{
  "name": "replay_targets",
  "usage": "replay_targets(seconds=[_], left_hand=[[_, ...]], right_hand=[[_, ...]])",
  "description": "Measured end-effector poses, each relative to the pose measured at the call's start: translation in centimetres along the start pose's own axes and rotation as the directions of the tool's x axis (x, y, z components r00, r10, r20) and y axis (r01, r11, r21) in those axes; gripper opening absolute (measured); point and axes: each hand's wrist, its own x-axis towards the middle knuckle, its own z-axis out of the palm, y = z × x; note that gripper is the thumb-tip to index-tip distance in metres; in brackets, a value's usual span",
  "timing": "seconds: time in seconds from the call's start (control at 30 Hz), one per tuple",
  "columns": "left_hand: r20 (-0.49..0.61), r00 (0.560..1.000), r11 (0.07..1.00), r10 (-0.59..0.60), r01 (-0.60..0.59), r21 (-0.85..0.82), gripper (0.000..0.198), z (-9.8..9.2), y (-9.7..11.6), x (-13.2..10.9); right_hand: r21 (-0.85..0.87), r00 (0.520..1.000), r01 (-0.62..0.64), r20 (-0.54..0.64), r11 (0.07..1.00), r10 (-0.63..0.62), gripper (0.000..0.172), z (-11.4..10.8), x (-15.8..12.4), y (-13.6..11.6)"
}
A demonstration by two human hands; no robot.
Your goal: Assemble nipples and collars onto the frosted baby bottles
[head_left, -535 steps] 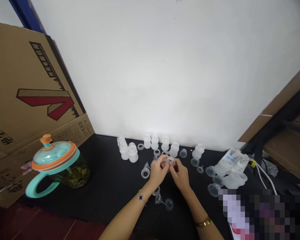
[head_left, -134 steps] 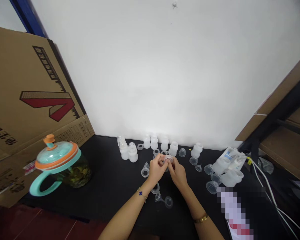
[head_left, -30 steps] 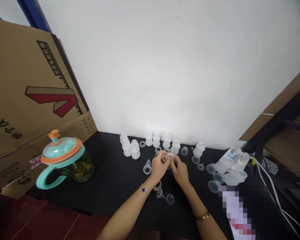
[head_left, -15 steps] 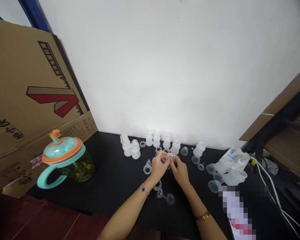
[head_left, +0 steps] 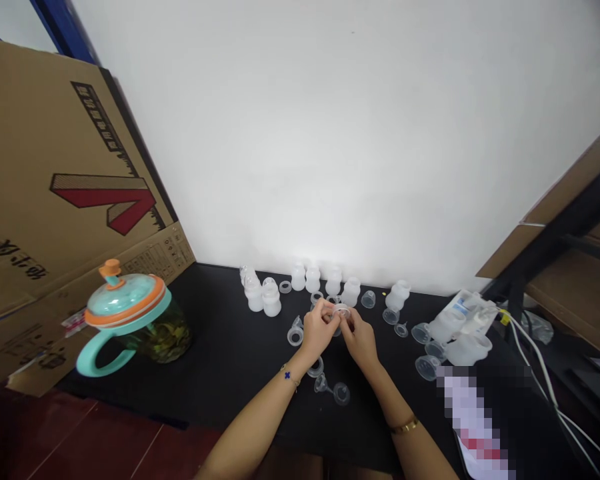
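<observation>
My left hand (head_left: 317,331) and my right hand (head_left: 361,339) meet above the black table (head_left: 220,373), both pinched on one small clear plastic ring part (head_left: 341,312) held between the fingertips. Several small white plastic bottles (head_left: 263,297) stand in a loose row just beyond the hands by the wall. Clear funnel-shaped pieces (head_left: 333,390) lie on the table right under my wrists, and a clear ring (head_left: 295,337) lies left of my left hand.
A teal and orange lidded glass jug (head_left: 130,323) stands at the left before a leaning cardboard box (head_left: 55,200). More clear cups and white bottles (head_left: 455,337) lie at the right, beside white cables (head_left: 535,373) and a dark shelf frame (head_left: 545,253).
Both hands stay together on the clear ring part with only small finger movements. The view has shifted slightly.
</observation>
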Motion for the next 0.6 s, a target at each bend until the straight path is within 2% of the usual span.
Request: replay_targets(seconds=[0.27, 0.6], left_hand=[[-0.002, 1.000, 1.000, 0.008, -0.008, 0.023, 0.010, -0.05, -0.09, 0.01], [0.026, 1.000, 0.999, 0.018, -0.016, -0.044, 0.018, 0.34, -0.24, -0.06]], right_hand=[[-0.027, 1.000, 0.013, -0.018, 1.000, -0.013, 0.041, 0.23, 0.01, 0.28], [0.090, 1.000, 0.003, -0.019, 0.996, -0.001, 0.044, 0.27, -0.14, 0.28]])
